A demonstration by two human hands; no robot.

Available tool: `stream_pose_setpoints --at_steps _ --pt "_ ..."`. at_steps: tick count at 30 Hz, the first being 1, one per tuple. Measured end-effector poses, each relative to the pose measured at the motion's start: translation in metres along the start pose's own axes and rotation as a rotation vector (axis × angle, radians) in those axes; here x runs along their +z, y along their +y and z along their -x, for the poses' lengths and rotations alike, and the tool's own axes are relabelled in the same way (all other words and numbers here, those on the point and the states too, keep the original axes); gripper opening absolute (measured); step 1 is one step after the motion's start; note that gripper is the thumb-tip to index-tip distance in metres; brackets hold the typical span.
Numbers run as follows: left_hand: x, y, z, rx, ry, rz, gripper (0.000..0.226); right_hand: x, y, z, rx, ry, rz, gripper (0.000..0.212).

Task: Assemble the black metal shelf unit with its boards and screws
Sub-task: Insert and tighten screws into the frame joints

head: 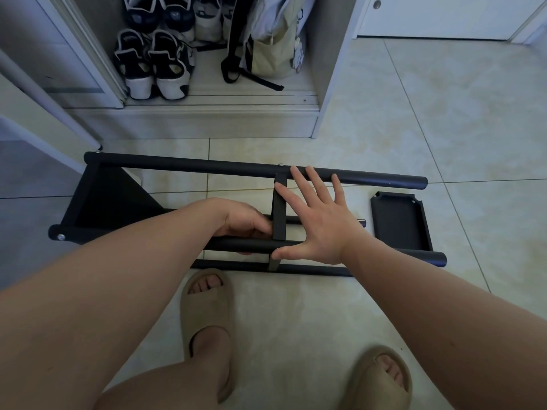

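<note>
Black tubular metal shelf frame (207,167) lies sideways on the pale tiled floor (414,113). Left hand (245,223) curls round its near tube; right hand (319,226) rests flat, fingers spread. Probably rigid, light, smooth (could slip): grip tubes near joints. Loose black rectangular metal board (399,223) lies beside.

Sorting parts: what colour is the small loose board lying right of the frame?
The board is black; the head view shows it.
</note>
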State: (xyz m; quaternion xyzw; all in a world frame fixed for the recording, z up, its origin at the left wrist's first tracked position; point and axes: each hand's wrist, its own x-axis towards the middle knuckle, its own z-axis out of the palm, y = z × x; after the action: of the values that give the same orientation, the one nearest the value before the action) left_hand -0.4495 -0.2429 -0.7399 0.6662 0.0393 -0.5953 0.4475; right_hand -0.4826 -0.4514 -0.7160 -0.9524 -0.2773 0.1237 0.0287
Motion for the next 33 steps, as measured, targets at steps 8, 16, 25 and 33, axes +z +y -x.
stream_pose_setpoints --at_steps 8,16,25,33 --pt "-0.0026 -0.0026 0.0016 0.014 -0.084 0.065 0.022 0.0011 0.0001 -0.0002 -0.001 0.004 0.014 0.121" --pt "0.0002 0.0009 -0.0005 -0.055 0.005 0.023 0.016 0.0009 0.0000 -0.0006 0.002 0.004 0.016 0.122" --pt "-0.0004 -0.0021 0.0029 0.059 -0.009 0.008 0.050 0.0010 0.0006 -0.0007 -0.002 0.007 0.014 0.121" --pt "0.0012 0.0016 -0.0013 -0.017 -0.008 0.049 0.015 -0.0006 0.0011 -0.0006 -0.003 -0.008 0.021 0.121"
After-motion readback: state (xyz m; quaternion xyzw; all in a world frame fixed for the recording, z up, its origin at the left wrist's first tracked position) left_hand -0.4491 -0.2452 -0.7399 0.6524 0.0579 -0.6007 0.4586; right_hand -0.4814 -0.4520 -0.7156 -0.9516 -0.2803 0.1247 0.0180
